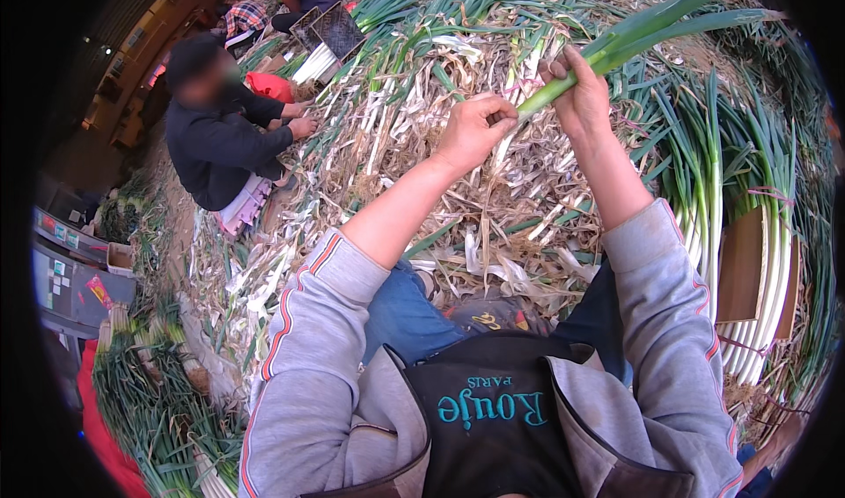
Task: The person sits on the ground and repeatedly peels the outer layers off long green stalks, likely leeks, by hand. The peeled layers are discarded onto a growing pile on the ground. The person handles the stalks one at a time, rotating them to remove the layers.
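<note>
A long green onion (558, 87) slants up to the right in front of me, its green leaves reaching the upper right rim. My right hand (578, 92) is closed around it where the pale stem turns green. At its lower end, my left hand (480, 125) pinches the stem with thumb and forefinger. Beneath both hands lies a thick layer of dry peeled leaves and onion scraps (449, 201). Whether the left fingers hold the stem itself or a loose skin, I cannot tell.
At the right, green onion bundles (752, 234) lie beside a cardboard piece (741, 270). More bundles (158, 392) are at lower left. A seated person (218, 128) works at the left near a red bag (269, 87); others sit farther back by a black crate (328, 29).
</note>
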`<action>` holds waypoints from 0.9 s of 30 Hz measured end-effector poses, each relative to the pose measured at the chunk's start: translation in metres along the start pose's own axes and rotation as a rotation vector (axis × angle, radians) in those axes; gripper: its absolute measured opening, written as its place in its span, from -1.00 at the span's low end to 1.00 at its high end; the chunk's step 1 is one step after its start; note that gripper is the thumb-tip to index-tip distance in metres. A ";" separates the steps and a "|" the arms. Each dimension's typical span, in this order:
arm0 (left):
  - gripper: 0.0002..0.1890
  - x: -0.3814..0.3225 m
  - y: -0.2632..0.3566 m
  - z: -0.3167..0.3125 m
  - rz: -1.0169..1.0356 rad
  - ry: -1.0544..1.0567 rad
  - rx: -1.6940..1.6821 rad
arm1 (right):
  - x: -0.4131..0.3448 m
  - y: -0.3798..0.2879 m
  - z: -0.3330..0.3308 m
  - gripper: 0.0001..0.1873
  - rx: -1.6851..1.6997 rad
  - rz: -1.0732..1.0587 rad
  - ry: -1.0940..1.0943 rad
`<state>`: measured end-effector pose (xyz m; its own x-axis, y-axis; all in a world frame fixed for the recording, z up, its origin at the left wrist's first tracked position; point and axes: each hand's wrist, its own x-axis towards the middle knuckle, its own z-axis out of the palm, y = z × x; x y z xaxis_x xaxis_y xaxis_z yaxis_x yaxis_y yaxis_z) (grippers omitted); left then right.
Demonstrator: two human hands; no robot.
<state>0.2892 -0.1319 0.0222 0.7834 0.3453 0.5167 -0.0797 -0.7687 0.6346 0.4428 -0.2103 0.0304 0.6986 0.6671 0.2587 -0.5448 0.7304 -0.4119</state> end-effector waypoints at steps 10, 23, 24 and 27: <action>-0.63 -0.002 -0.010 0.006 0.082 0.026 0.335 | -0.008 0.027 0.016 -0.73 -0.261 0.059 0.239; -0.66 -0.009 -0.009 -0.011 0.039 0.037 0.065 | 0.000 0.027 0.005 -0.79 0.001 0.055 -0.103; -0.68 -0.010 -0.007 -0.011 0.034 0.036 0.142 | -0.001 0.027 0.005 -0.81 -0.008 0.046 -0.084; -0.72 -0.008 -0.005 -0.012 0.079 0.081 0.238 | -0.001 0.026 0.007 -0.82 0.052 0.048 -0.070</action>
<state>0.2757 -0.1243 0.0217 0.7278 0.3140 0.6097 0.0165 -0.8968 0.4421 0.4243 -0.1910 0.0249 0.6377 0.7089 0.3013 -0.6017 0.7027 -0.3798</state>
